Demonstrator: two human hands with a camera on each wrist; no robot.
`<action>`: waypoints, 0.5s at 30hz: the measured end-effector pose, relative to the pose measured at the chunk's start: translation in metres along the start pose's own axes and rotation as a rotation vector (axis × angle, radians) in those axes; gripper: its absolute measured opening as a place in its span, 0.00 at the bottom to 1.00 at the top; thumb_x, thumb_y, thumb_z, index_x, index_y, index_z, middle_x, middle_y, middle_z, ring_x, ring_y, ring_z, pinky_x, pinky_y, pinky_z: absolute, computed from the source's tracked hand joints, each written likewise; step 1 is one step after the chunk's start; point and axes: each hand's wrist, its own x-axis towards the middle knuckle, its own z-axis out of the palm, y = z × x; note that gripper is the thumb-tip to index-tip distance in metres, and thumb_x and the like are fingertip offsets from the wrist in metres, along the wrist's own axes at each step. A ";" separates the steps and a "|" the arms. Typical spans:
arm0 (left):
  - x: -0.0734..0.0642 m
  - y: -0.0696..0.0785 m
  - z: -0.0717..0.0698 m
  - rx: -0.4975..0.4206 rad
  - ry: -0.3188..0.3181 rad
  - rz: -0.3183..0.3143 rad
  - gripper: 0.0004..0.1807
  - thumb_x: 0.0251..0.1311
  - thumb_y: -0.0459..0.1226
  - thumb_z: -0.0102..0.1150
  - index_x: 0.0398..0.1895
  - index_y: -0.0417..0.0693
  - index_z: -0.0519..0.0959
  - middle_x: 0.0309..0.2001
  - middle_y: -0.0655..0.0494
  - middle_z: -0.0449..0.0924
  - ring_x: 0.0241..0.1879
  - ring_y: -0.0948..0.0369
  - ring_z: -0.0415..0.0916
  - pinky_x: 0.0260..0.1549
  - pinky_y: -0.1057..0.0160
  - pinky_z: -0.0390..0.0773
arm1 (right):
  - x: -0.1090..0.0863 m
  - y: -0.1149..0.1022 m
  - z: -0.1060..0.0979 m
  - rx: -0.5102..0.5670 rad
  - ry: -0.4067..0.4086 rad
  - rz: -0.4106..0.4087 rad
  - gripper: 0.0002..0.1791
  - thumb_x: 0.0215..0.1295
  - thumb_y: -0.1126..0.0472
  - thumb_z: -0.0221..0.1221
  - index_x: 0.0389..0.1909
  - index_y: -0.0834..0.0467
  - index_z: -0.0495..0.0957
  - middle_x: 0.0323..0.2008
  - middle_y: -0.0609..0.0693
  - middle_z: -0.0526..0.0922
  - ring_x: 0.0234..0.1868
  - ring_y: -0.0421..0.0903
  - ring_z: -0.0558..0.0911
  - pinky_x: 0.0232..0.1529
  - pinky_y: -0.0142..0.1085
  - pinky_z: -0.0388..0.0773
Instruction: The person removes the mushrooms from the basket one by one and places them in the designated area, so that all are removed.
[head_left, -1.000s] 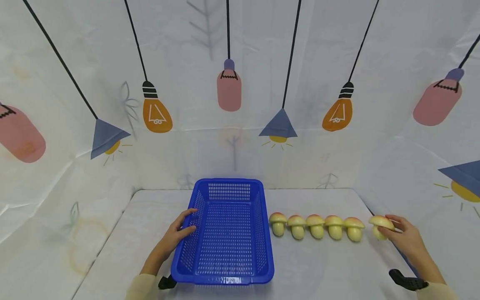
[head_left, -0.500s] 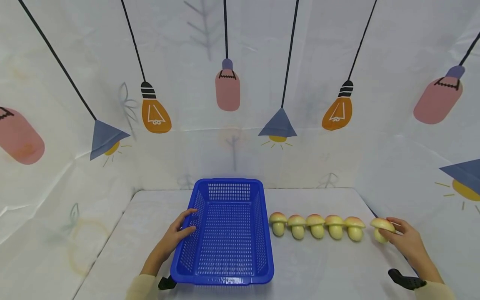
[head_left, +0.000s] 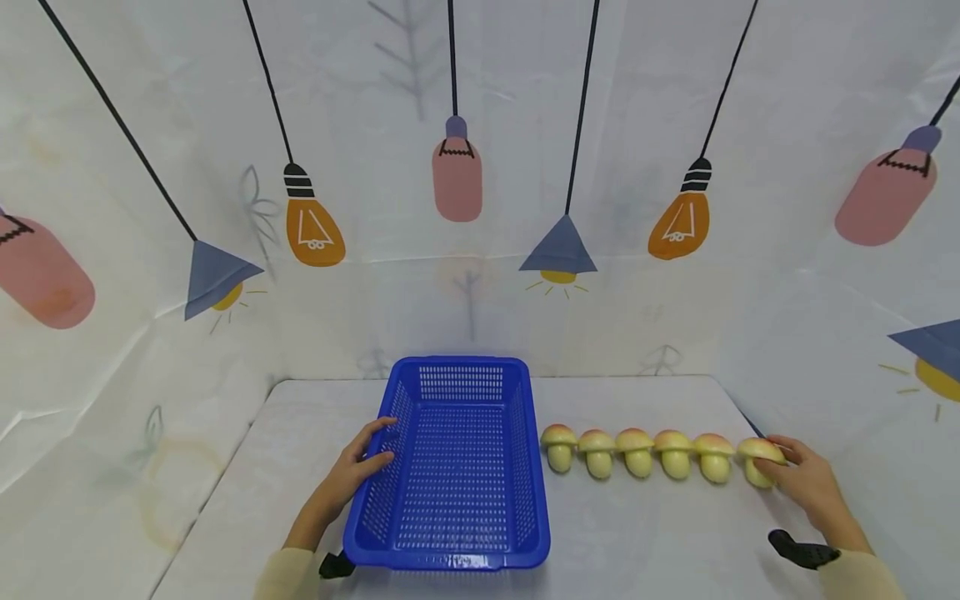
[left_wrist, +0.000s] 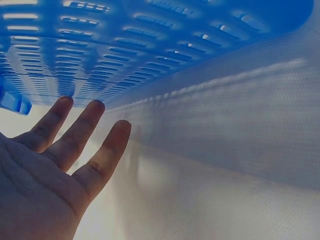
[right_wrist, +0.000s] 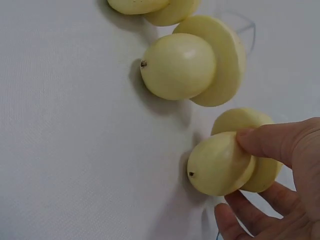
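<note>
A blue plastic basket (head_left: 452, 560) with slotted sides stands on the white table. My left hand (head_left: 352, 471) holds its left rim, thumb and forefinger over the edge. The left wrist view has three fingers (left_wrist: 75, 145) of that hand extended below the slotted wall. Toy mushrooms with reddish-yellow caps and pale stems, such as this one (head_left: 559, 448), form a row right of the basket. At the row's right end my right hand (head_left: 813, 487) pinches one mushroom (right_wrist: 220, 165) between thumb and fingers, close beside its neighbour (right_wrist: 180, 67).
The white table (head_left: 645, 542) extends in front of the row and left of the basket. White cloth walls (head_left: 480, 308) printed with hanging lamps enclose the back and sides. Dark wrist straps (head_left: 802, 550) show at both sleeves.
My right hand has moved slightly left with its mushroom, bringing it up against the end of the row. The left hand and basket have stayed put.
</note>
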 end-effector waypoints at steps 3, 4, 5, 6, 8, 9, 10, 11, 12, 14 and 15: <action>0.000 -0.001 0.000 -0.004 -0.001 -0.001 0.30 0.74 0.41 0.56 0.76 0.61 0.63 0.74 0.33 0.62 0.61 0.42 0.75 0.49 0.45 0.84 | 0.002 -0.002 0.000 -0.024 -0.006 -0.043 0.44 0.73 0.48 0.60 0.74 0.74 0.53 0.70 0.83 0.54 0.66 0.78 0.63 0.48 0.44 0.80; 0.000 -0.001 0.000 -0.005 -0.004 0.000 0.30 0.74 0.41 0.56 0.76 0.61 0.63 0.74 0.33 0.62 0.61 0.42 0.75 0.49 0.45 0.84 | 0.002 -0.003 0.001 -0.029 -0.008 -0.051 0.44 0.73 0.48 0.59 0.74 0.75 0.53 0.70 0.83 0.54 0.67 0.79 0.62 0.53 0.51 0.79; 0.000 -0.001 0.000 -0.005 -0.006 0.001 0.30 0.74 0.41 0.56 0.76 0.61 0.63 0.74 0.33 0.61 0.61 0.42 0.74 0.49 0.46 0.84 | 0.002 -0.003 0.001 -0.036 -0.019 -0.061 0.44 0.74 0.48 0.58 0.74 0.76 0.52 0.70 0.83 0.54 0.67 0.80 0.60 0.57 0.59 0.75; 0.000 -0.001 0.000 -0.008 -0.008 0.002 0.30 0.74 0.41 0.56 0.77 0.60 0.62 0.74 0.33 0.61 0.61 0.42 0.74 0.49 0.46 0.84 | 0.002 -0.004 0.001 -0.044 -0.028 -0.073 0.44 0.75 0.49 0.58 0.73 0.76 0.52 0.71 0.83 0.53 0.68 0.81 0.58 0.60 0.66 0.69; 0.000 -0.001 -0.001 -0.010 -0.010 0.005 0.30 0.74 0.41 0.56 0.77 0.60 0.62 0.75 0.33 0.61 0.62 0.42 0.73 0.50 0.46 0.84 | 0.002 -0.005 0.001 -0.056 -0.040 -0.092 0.43 0.76 0.49 0.57 0.73 0.77 0.51 0.71 0.82 0.53 0.69 0.81 0.55 0.63 0.73 0.59; 0.000 -0.001 -0.001 -0.010 -0.011 0.008 0.30 0.74 0.41 0.56 0.77 0.60 0.62 0.75 0.33 0.60 0.62 0.41 0.73 0.50 0.46 0.84 | 0.002 -0.005 0.001 -0.062 -0.041 -0.100 0.43 0.76 0.50 0.56 0.73 0.77 0.52 0.71 0.82 0.53 0.69 0.81 0.56 0.63 0.73 0.59; 0.001 -0.002 -0.001 -0.012 -0.012 0.008 0.30 0.74 0.41 0.56 0.77 0.60 0.62 0.75 0.33 0.60 0.62 0.41 0.73 0.50 0.46 0.84 | 0.002 -0.005 0.001 -0.066 -0.038 -0.105 0.42 0.76 0.50 0.57 0.73 0.77 0.52 0.70 0.82 0.54 0.68 0.81 0.56 0.62 0.72 0.59; 0.000 -0.002 -0.001 -0.013 -0.011 0.008 0.30 0.74 0.41 0.55 0.77 0.60 0.62 0.75 0.33 0.60 0.62 0.41 0.73 0.50 0.45 0.84 | 0.001 -0.006 0.001 -0.071 -0.038 -0.110 0.41 0.76 0.51 0.56 0.73 0.77 0.52 0.70 0.83 0.54 0.68 0.81 0.57 0.62 0.72 0.60; 0.000 -0.002 0.000 -0.014 -0.009 0.006 0.30 0.74 0.41 0.56 0.77 0.61 0.62 0.75 0.33 0.60 0.62 0.41 0.73 0.50 0.45 0.84 | 0.001 -0.006 0.001 -0.075 -0.034 -0.112 0.41 0.76 0.51 0.57 0.72 0.77 0.53 0.70 0.83 0.55 0.67 0.81 0.57 0.62 0.72 0.60; 0.001 -0.001 0.000 -0.013 -0.002 0.001 0.30 0.74 0.41 0.56 0.76 0.61 0.63 0.75 0.33 0.60 0.62 0.41 0.73 0.50 0.45 0.84 | 0.002 -0.006 0.001 -0.074 -0.039 -0.106 0.40 0.75 0.52 0.57 0.72 0.76 0.53 0.69 0.83 0.55 0.67 0.81 0.58 0.61 0.72 0.61; 0.001 -0.001 0.000 -0.012 0.000 -0.001 0.30 0.74 0.42 0.56 0.76 0.62 0.63 0.75 0.33 0.60 0.62 0.41 0.73 0.50 0.44 0.84 | 0.002 -0.007 0.001 -0.073 -0.042 -0.102 0.40 0.75 0.52 0.57 0.72 0.76 0.53 0.69 0.84 0.55 0.67 0.81 0.58 0.61 0.72 0.61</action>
